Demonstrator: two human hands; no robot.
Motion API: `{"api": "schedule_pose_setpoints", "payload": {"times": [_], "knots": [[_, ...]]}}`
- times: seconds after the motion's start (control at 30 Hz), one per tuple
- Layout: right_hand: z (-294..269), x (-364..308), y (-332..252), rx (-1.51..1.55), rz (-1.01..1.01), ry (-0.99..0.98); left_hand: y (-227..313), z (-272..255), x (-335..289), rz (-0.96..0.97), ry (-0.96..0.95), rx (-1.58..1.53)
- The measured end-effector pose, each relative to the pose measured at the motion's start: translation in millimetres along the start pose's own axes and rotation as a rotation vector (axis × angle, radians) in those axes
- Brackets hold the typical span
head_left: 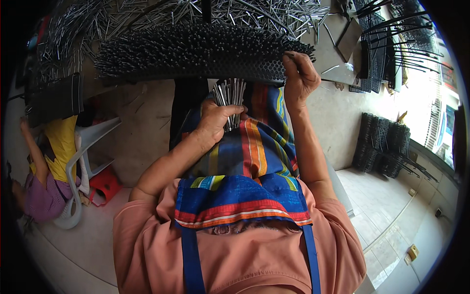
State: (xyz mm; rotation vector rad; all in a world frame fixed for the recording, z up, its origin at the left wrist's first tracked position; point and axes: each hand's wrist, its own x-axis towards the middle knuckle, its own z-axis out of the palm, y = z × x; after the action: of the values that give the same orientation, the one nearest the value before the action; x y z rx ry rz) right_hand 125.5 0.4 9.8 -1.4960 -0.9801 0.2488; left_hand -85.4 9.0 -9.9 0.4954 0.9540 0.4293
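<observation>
My left hand (214, 119) is closed around a bundle of thin metal rods (229, 93), held upright above my lap with the thumb across it. Just beyond lies a long black perforated board (268, 70), its holes showing along the near edge and right part. Densely packed dark rods (196, 46) stand up from most of it. At the board's right end, my right hand (300, 81) is raised with thumb and fingers pinched together. Whatever lies between those fingertips is too small and dark to make out.
Loose metal rods (274, 17) are heaped on the table behind the board. A dark flat plate (348, 40) and black racks of rods (372, 54) are at the right. Black bundles (382, 144) stand on the floor. Another person (46, 193) sits left, near a white chair (73, 196) and red container (106, 186).
</observation>
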Motion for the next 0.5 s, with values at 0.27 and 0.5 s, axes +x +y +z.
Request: {"api": "schedule_pose_setpoints", "payload": {"times": [0.27,0.5], "knots": [[11,-8,10,-0.227,-0.067,-0.096,-3,4,11,-0.025,0.054,-0.052],[11,6,2,-0.389,-0.095,-0.09,-1,4,10,-0.027,0.02,-0.145]]}}
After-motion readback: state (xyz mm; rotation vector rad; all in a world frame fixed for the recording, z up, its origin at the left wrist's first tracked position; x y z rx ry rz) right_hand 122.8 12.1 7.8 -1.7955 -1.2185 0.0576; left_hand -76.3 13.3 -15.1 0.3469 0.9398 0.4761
